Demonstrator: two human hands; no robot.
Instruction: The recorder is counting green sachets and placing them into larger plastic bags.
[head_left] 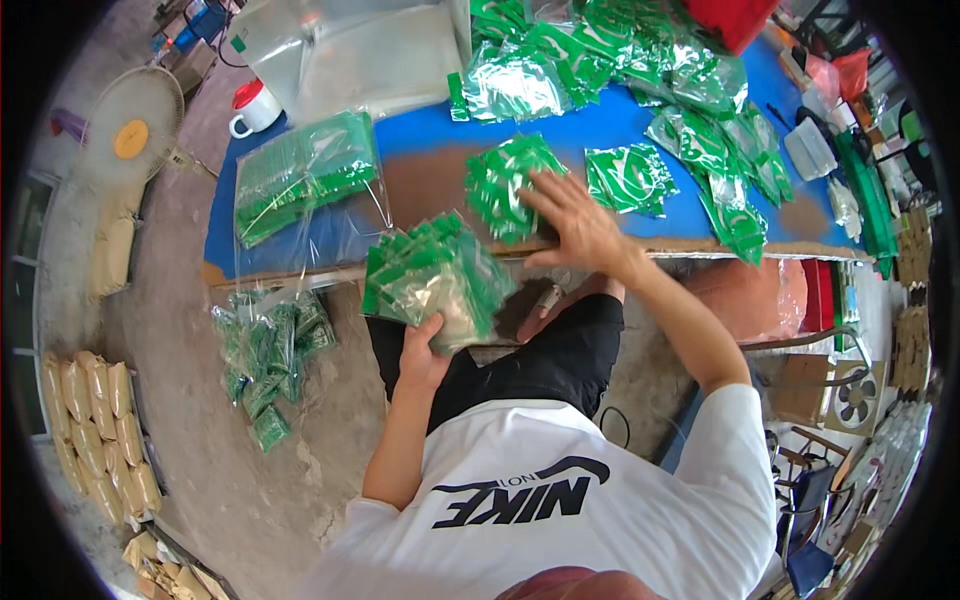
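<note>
- Your blue table (pixel 425 131) is standing in front of you, with brown patches showing.
- You are holding a stack of shiny green packets (pixel 435 270) over your lap, near the table's front edge. Your left hand (pixel 424 350) is gripping its bottom part.
- Your right hand (pixel 575 218) is hanging open, fingers spread, over a green pile (pixel 500 195) on the table. Whether they are touching, you cannot tell.
- Just right of it, a smaller pile (pixel 630 178) is lying.
- On the left, a clear bag of green packets (pixel 310 165) is resting near a white mug (pixel 258 108).
- Farther back, a big messy heap (pixel 600 50) is sprawling.
- On the floor, bags of green things (pixel 272 350) are lying.
</note>
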